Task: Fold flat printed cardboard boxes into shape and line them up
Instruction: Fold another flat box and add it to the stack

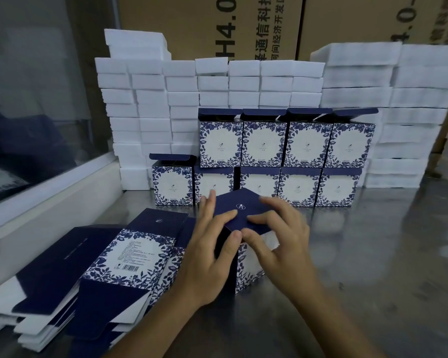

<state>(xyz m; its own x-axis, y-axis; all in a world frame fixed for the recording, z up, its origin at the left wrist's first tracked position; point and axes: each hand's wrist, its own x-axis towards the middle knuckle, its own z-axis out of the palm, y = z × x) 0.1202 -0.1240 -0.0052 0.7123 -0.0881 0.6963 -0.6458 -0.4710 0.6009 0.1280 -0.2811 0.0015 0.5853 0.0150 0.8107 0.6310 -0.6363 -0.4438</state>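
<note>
Navy-blue card, matte and smooth, fills the middle of the view — both hands are on the box being folded, which stands on the steel table with one vertical corner edge turned toward the camera. Its dark lid panel, marked with a small white emblem, faces up and tilts slightly toward the near side. The left hand wraps the box's left wall, fingers curled over the lid's edge; the right hand presses down on the lid with bent fingers, its thumb meeting the left one at the near corner. Below the lid, white sides show a blue leaf print.

Near left, a stack of flat blanks lies fanned out, long axes running from near left to far right, a barcode panel showing on top.

Farther back — finished boxes in two tiers, square floral faces toward us, the upper tier and the leftmost lower box with lids raised. Behind them rise walls of white foam blocks, soft-edged and rectangular, with brown shipping cartons beyond. A glass partition runs along the left.
</note>
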